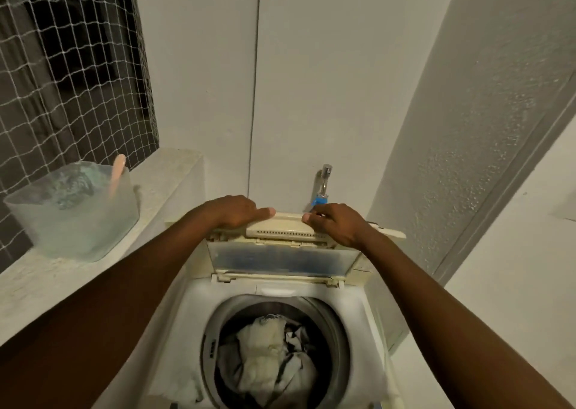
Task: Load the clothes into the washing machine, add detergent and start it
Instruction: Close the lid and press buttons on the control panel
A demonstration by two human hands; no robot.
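A white top-loading washing machine [367,315] stands below me with its lid [280,257] folded up at the back. White and dark clothes [268,358] lie inside the drum. My left hand [237,210] and my right hand [335,221] both rest on the lid's top edge, fingers curled over it. On the ledge to the left sits a translucent tub of detergent powder [74,212] with a pink scoop [117,172] standing in it.
A tap with a blue hose fitting [322,187] is on the wall behind the lid. The concrete ledge [37,284] runs along the left under a window covered with netting [71,66]. A textured wall and a door frame stand to the right.
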